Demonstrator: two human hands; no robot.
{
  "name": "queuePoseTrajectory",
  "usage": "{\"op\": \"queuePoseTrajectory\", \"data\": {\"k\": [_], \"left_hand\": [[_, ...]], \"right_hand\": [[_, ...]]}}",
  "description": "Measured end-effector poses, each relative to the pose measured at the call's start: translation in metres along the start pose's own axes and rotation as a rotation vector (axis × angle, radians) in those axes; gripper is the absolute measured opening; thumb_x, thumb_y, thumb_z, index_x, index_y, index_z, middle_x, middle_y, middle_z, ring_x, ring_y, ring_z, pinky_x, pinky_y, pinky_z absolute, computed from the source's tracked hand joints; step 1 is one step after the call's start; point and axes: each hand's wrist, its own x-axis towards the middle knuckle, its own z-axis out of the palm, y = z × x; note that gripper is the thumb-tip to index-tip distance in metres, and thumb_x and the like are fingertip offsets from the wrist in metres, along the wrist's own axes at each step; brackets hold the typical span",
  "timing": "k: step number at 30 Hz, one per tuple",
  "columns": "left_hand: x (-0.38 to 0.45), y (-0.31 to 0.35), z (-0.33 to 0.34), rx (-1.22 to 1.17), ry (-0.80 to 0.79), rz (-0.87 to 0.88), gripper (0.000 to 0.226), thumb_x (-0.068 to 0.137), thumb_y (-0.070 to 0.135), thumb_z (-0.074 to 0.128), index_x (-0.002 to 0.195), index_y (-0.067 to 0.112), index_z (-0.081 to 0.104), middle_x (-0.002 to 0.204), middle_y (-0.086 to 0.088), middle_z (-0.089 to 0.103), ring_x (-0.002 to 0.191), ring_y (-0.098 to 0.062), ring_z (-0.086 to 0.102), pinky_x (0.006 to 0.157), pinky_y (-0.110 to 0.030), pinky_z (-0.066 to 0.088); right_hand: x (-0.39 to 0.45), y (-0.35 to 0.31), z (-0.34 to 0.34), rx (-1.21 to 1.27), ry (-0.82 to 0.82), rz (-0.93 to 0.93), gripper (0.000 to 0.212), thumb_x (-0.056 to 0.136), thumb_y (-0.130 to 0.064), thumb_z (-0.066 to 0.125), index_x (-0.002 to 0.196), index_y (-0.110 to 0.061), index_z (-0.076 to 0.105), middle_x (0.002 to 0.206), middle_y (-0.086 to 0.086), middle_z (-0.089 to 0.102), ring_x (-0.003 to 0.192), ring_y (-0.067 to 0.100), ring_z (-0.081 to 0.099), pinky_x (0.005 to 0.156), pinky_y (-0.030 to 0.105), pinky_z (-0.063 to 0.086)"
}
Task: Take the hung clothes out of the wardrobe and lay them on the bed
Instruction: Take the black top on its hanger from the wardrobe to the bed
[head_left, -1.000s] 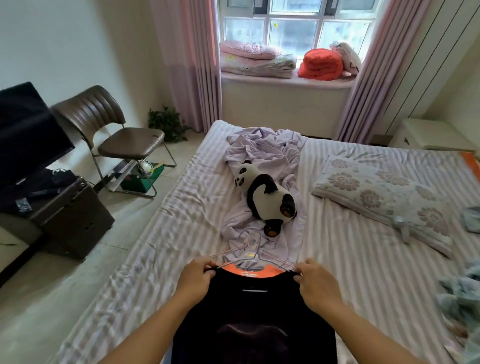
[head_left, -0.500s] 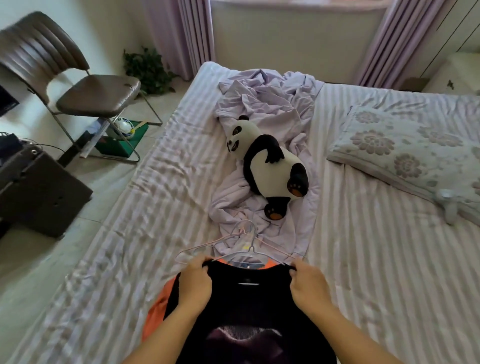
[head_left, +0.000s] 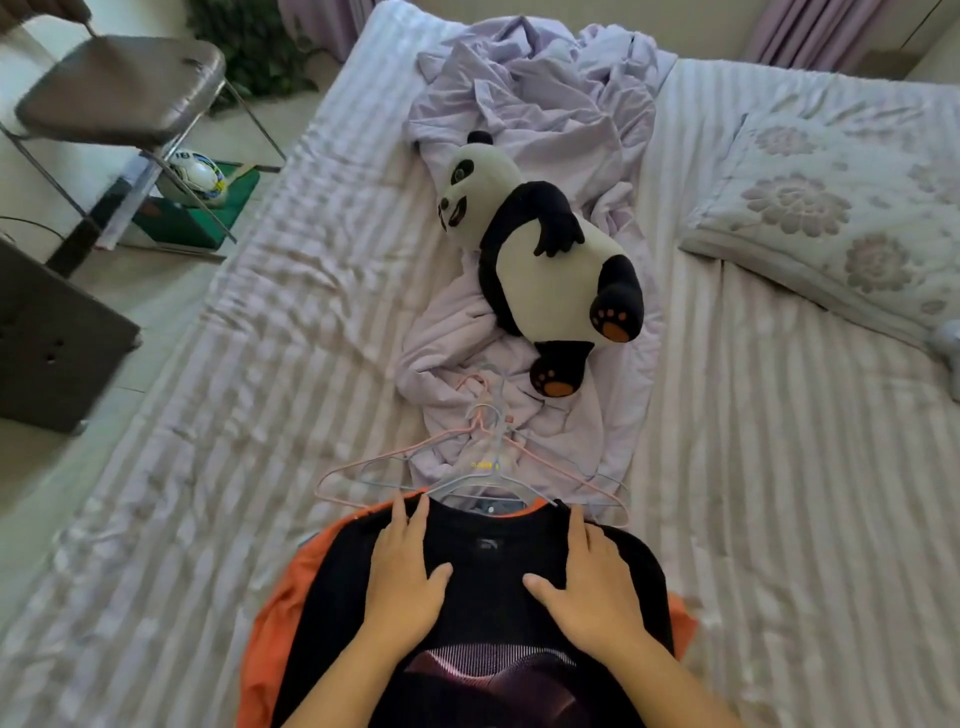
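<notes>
A black T-shirt (head_left: 493, 551) with a pinkish print lies flat on the striped bed (head_left: 260, 395), on top of an orange garment (head_left: 283, 603). Pink and pale blue wire hangers (head_left: 483, 467) stick out beyond its collar, their hooks resting on a crumpled lilac sheet. My left hand (head_left: 402, 571) lies palm down on the shirt's left chest, fingers spread. My right hand (head_left: 592, 582) rests flat on the right chest in the same way. Neither hand grips anything.
A plush panda (head_left: 540, 249) lies on the lilac sheet (head_left: 524, 93) just beyond the hangers. A floral pillow (head_left: 841, 213) sits at the right. Left of the bed are a brown chair (head_left: 119, 88), a dark box (head_left: 47, 332) and a ball (head_left: 195, 174).
Both hands let go of the shirt's shoulders and now lie flat on its chest. The shirt came down onto the bed. The view has tilted further down and closer.
</notes>
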Motion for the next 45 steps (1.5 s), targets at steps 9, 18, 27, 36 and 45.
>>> {"op": "queuePoseTrajectory", "data": {"k": [9,18,27,36,45], "left_hand": [[-0.047,0.036,-0.066,-0.145,0.026,-0.023,0.073,0.074,0.049,0.071,0.141,0.037,0.044,0.144,0.015,0.047,0.132,-0.007,0.044,0.111,-0.033,0.036],[-0.178,0.103,-0.176,0.012,0.163,0.232,0.061,0.082,0.052,0.066,0.137,0.045,0.043,0.118,0.039,0.044,0.125,0.000,0.046,0.092,-0.023,0.039],[-0.334,0.114,-0.269,0.119,0.297,0.358,0.072,0.081,0.061,0.064,0.144,0.037,0.039,0.147,0.012,0.044,0.133,-0.009,0.042,0.106,-0.032,0.038],[-0.482,0.069,-0.304,0.176,0.389,0.245,0.072,0.083,0.061,0.061,0.146,0.035,0.037,0.149,0.011,0.042,0.133,-0.011,0.043,0.108,-0.036,0.038],[-0.644,0.016,-0.251,0.179,0.592,-0.060,0.073,0.085,0.062,0.058,0.148,0.037,0.030,0.151,0.012,0.039,0.133,-0.012,0.042,0.105,-0.033,0.037]], "right_hand": [[-0.048,-0.052,-0.060,0.415,0.109,-0.020,0.070,0.082,-0.059,0.064,0.142,-0.028,0.043,0.140,-0.011,0.044,0.132,0.011,0.039,0.106,0.028,0.035],[-0.170,-0.122,-0.151,0.200,0.251,-0.330,0.068,0.083,-0.060,0.062,0.141,-0.030,0.042,0.136,-0.018,0.045,0.129,0.006,0.040,0.108,0.028,0.037],[-0.341,-0.164,-0.200,0.065,0.365,-0.499,0.067,0.084,-0.058,0.063,0.140,-0.027,0.045,0.135,-0.011,0.048,0.126,0.012,0.045,0.107,0.032,0.040],[-0.464,-0.197,-0.200,-0.030,0.312,-0.650,0.070,0.082,-0.061,0.064,0.142,-0.029,0.044,0.140,-0.010,0.047,0.130,0.013,0.044,0.107,0.037,0.039],[-0.570,-0.202,-0.168,-0.246,0.129,-0.963,0.069,0.088,-0.057,0.059,0.146,-0.027,0.037,0.149,-0.003,0.040,0.135,0.018,0.038,0.107,0.036,0.035]]}}
